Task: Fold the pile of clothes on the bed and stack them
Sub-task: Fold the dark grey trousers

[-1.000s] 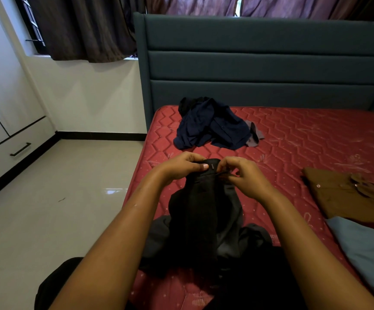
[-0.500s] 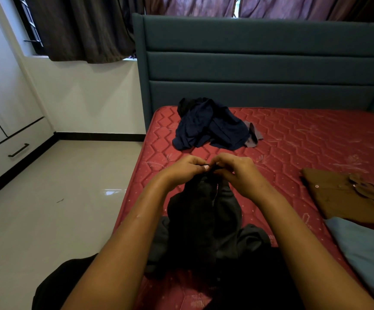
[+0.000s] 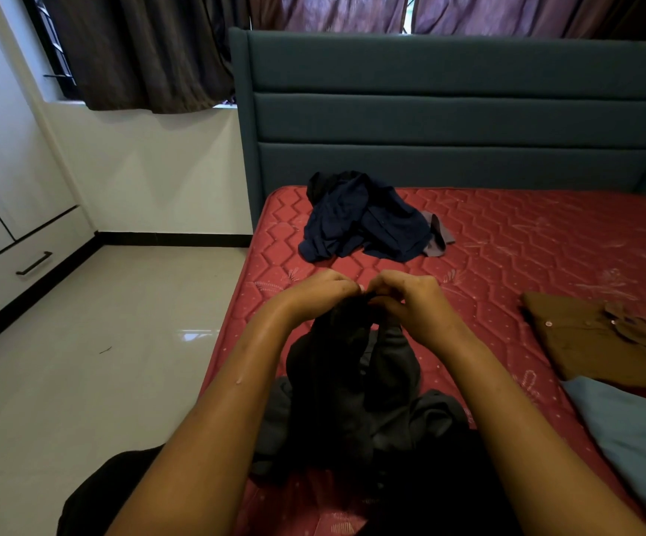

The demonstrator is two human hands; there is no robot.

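I am watching from far away through the head camera, and both hands are in the middle of the frame, close together. The left hand (image 3: 321, 292) and the right hand (image 3: 410, 299) each pinch the top edge of a dark grey garment (image 3: 352, 365) with curled fingers, and their fingertips almost touch. The garment hangs down from the hands, and its lower part lies bunched on the red bed (image 3: 526, 241) between the two arms, near the bottom of the frame. I cannot tell what kind of clothing it is. Above the hands in the frame, near the top left corner of the bed, a pile of dark blue clothes (image 3: 364, 222) lies in a messy heap, with a bit of grey cloth sticking out on its right side. At the right of the frame a brown shirt (image 3: 603, 342) with small buttons lies flat on the bed. Just below it, in the lower right corner, is a light blue cloth (image 3: 642, 439), and the two seem to touch. A dark green headboard (image 3: 449, 121) stands behind the bed, with dark curtains (image 3: 139, 52) above it. The pale shiny floor (image 3: 100, 342) fills the left of the frame, and a white cupboard with a black drawer handle (image 3: 34, 263) is at the far left.
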